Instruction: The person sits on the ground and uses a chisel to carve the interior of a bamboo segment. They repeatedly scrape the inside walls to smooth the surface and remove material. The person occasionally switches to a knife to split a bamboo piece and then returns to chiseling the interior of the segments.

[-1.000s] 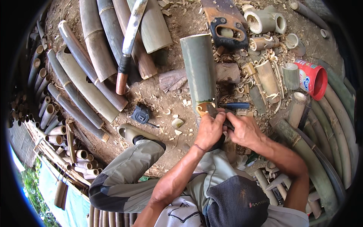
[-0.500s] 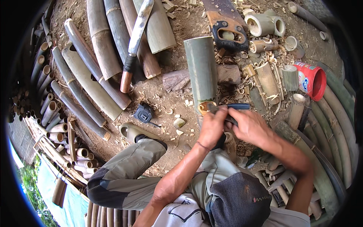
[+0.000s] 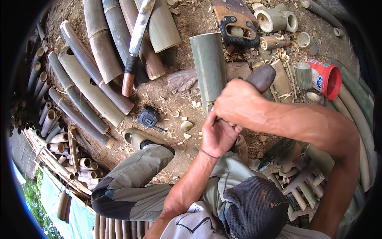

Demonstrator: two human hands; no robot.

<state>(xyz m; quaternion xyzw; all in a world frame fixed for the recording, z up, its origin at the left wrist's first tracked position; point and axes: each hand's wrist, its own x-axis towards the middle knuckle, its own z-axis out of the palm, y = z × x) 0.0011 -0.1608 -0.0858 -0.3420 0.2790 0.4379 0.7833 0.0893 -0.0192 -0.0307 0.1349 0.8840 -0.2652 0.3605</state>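
Observation:
A wide green-grey bamboo section point(image 3: 207, 65) rests across a piece of wood in front of me, its near end at my hands. My right hand point(image 3: 240, 101) is closed in a fist round a tool with a thick, dark, rounded handle point(image 3: 262, 78); the working end is hidden. Below it my left hand point(image 3: 218, 135) is palm up with curled fingers, its thumb close to the bamboo's near end. The two hands touch, and what the left fingers grip is hidden.
A long knife point(image 3: 137, 44) leans on bamboo poles at the left. Beside my shoe lie a tape measure point(image 3: 149, 117) and a stone point(image 3: 186, 126). A handsaw point(image 3: 238, 30), bamboo offcuts point(image 3: 276, 20) and a red tub point(image 3: 332, 81) sit at the far right. Shavings litter the ground.
My right hand has turned over and moved up and left, its elbow swinging outward, and the dark handle now points away to the right. My left hand has rolled palm up and dropped slightly.

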